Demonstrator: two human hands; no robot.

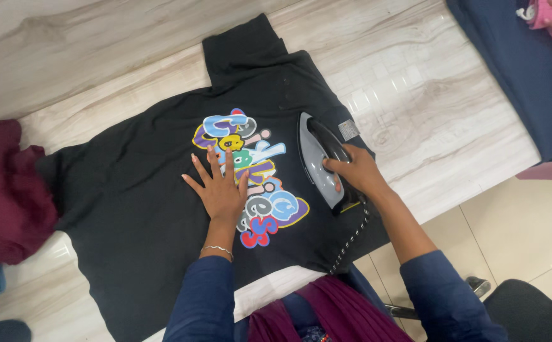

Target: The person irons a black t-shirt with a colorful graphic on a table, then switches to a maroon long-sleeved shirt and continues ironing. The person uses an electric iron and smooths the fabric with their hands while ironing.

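Centre frame, the soft, limp black cotton T-shirt (137, 202) lies flat; left hand (220, 189) presses it, fingers spread wide. Right hand (356, 172) wraps the heavy-looking grey iron's (317, 158) black handle, its sensible hold.

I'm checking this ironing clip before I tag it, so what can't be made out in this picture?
- Head view: soleplate of the iron, hidden by its body and the right hand.
- Print on the black T-shirt, partly covered by the left hand.
- T-shirt's lower part, cut off by the bottom edge.
- Maroon cloth, cut by the left edge.
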